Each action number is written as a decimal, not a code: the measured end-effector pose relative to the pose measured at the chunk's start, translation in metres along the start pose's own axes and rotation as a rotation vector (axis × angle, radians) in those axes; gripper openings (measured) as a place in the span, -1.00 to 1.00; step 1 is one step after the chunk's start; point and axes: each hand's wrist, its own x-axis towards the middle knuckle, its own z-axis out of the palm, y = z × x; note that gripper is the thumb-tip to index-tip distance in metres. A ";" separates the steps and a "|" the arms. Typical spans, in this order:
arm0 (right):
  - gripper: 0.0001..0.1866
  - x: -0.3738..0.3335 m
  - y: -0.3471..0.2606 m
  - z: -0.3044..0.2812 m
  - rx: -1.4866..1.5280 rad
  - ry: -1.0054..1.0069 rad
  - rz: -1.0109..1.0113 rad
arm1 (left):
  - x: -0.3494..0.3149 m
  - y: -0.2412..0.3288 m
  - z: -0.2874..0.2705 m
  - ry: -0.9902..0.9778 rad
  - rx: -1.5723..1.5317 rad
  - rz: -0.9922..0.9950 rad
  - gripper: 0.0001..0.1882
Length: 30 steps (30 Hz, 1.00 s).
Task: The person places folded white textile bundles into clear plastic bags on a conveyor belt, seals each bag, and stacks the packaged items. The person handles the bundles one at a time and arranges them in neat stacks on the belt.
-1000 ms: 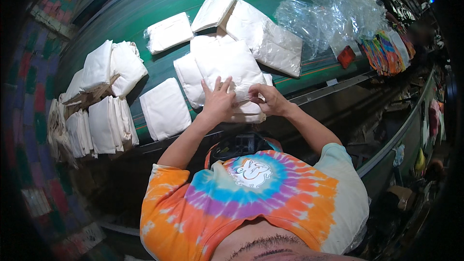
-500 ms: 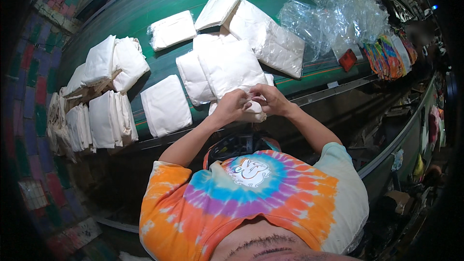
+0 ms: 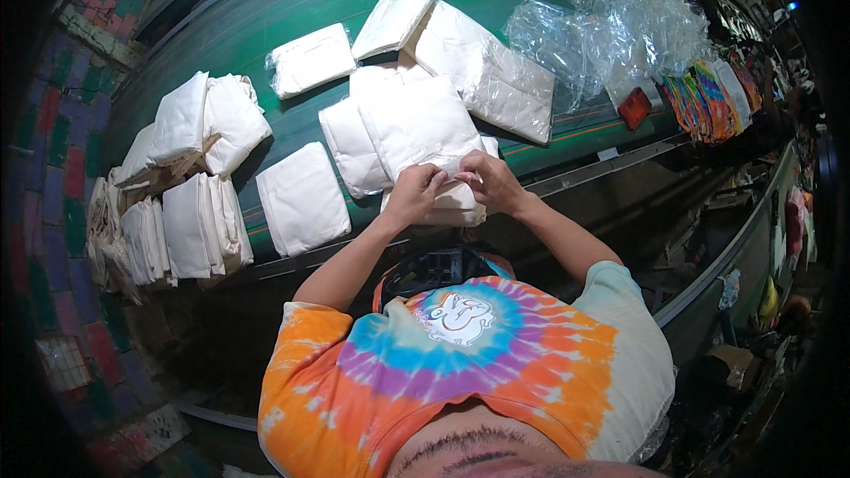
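Two hands pinching white folded bundle, clear-wrapped white packs behind on green table

Both hands meet at the near edge of the green table: the left hand and right hand pinch the edge of a white folded cloth on a small pile. At nine o'clock lie stacked white bundles; at two o'clock, crumpled clear plastic bags.
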 end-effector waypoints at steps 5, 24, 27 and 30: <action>-0.72 0.000 -0.009 -0.003 -0.118 0.017 -0.028 | 0.001 0.001 0.000 -0.025 -0.025 -0.054 -0.77; -0.76 -0.002 -0.014 0.014 -0.046 0.026 0.130 | -0.006 -0.017 -0.012 0.043 0.202 0.215 -0.87; -0.72 -0.001 -0.013 0.016 -0.036 0.033 0.115 | -0.011 -0.009 -0.014 0.075 0.259 0.270 -0.85; -0.76 0.000 -0.015 0.009 -0.139 -0.054 0.116 | -0.015 0.005 -0.015 0.214 0.291 0.311 -0.83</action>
